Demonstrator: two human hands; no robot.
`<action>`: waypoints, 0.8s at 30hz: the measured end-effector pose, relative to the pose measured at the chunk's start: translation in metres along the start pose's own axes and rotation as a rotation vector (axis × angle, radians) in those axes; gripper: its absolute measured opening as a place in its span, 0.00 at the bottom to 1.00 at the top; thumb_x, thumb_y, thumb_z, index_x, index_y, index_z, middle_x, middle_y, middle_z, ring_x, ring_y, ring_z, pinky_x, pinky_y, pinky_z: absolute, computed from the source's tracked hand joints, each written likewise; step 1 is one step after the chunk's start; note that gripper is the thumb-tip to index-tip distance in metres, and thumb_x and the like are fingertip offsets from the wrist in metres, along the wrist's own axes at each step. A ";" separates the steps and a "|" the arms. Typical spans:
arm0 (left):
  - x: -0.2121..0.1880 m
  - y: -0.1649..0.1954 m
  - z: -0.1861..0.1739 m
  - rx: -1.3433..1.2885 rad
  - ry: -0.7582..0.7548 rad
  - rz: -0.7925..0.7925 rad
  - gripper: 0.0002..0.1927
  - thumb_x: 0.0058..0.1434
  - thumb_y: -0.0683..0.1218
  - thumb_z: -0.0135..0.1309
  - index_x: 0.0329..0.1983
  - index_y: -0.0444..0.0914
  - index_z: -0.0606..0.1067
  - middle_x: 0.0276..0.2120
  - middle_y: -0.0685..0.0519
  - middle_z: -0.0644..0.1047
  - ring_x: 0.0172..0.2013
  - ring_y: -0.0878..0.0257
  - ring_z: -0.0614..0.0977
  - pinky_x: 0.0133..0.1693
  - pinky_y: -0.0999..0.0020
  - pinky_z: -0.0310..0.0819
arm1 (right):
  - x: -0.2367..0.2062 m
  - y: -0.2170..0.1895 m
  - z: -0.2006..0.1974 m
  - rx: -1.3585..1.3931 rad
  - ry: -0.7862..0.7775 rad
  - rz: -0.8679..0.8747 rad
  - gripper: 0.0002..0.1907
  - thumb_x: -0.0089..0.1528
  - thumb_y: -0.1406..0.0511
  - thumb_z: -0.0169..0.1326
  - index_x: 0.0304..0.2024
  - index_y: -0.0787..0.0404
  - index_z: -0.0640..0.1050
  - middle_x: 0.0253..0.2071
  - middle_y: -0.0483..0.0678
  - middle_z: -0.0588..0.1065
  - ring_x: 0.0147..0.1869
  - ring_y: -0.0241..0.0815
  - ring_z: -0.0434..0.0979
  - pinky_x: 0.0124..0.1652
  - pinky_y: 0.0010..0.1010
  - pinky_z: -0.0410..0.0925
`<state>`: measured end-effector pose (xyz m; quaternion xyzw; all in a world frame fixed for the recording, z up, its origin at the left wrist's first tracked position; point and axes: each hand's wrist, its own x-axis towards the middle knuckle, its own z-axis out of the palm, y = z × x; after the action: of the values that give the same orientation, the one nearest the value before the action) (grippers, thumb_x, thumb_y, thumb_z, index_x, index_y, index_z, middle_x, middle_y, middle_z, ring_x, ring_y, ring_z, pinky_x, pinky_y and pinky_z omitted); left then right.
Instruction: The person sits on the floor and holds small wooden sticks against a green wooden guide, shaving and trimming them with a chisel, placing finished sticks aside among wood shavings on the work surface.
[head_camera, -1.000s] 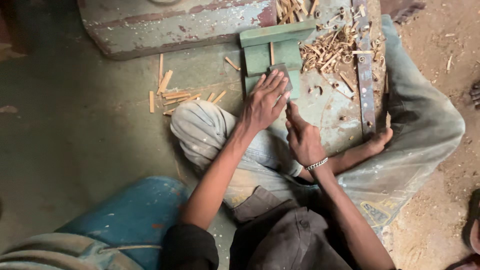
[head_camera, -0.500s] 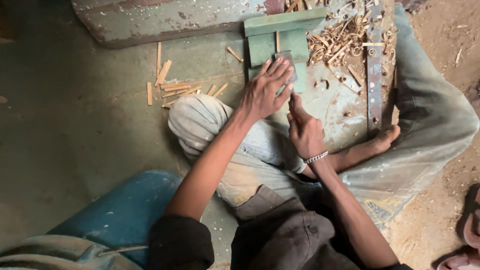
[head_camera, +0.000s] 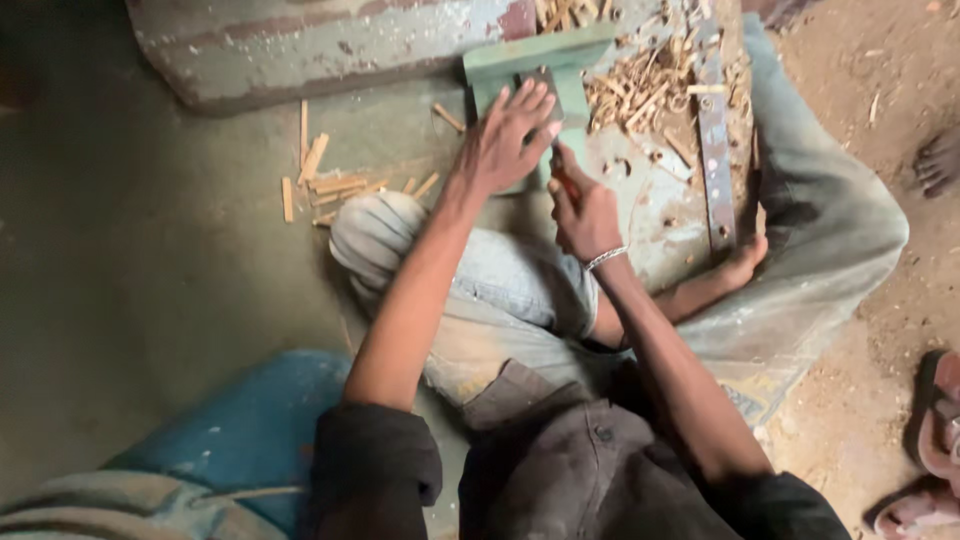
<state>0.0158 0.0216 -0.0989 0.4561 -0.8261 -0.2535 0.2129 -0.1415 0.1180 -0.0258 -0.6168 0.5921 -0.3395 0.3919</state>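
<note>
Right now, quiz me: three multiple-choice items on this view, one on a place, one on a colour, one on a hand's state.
1. The loose pile of cut wood sticks lies: A) left of the bent knee B) on the sandal C) in the person's lap
2. The T-shaped block is: A) red B) green C) yellow
3. The left hand is: A) fisted B) spread flat on the block C) hanging free

Answers: 1 A, they lie on the floor left of the knee; 2 B, its paint is green; 3 B, fingers spread over it.

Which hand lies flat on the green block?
The left hand, fingers spread over the green block. The right hand is closed into a fist just below it, wearing a bracelet.
</note>
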 end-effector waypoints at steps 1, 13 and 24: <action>0.001 0.003 -0.005 0.038 -0.041 0.002 0.28 0.74 0.56 0.43 0.64 0.30 0.73 0.67 0.39 0.69 0.70 0.47 0.67 0.71 0.49 0.52 | -0.005 -0.003 -0.003 0.044 -0.005 0.097 0.26 0.70 0.66 0.49 0.71 0.61 0.67 0.28 0.52 0.77 0.22 0.34 0.73 0.25 0.29 0.69; -0.062 0.055 -0.009 -0.171 0.173 0.018 0.20 0.74 0.48 0.46 0.63 0.32 0.74 0.65 0.40 0.73 0.69 0.47 0.71 0.71 0.50 0.58 | -0.065 -0.021 -0.014 0.312 -0.040 0.456 0.27 0.70 0.64 0.45 0.72 0.59 0.65 0.29 0.45 0.79 0.17 0.30 0.69 0.19 0.26 0.65; -0.060 0.051 -0.018 -0.168 0.088 0.004 0.28 0.68 0.56 0.52 0.63 0.32 0.74 0.65 0.39 0.72 0.70 0.47 0.69 0.73 0.42 0.45 | -0.063 -0.001 -0.009 0.057 -0.047 0.472 0.24 0.67 0.66 0.47 0.67 0.58 0.72 0.22 0.49 0.76 0.20 0.37 0.72 0.24 0.33 0.69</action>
<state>0.0226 0.0924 -0.0605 0.4458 -0.7927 -0.3009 0.2870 -0.1530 0.1803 -0.0176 -0.4577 0.7008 -0.2408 0.4913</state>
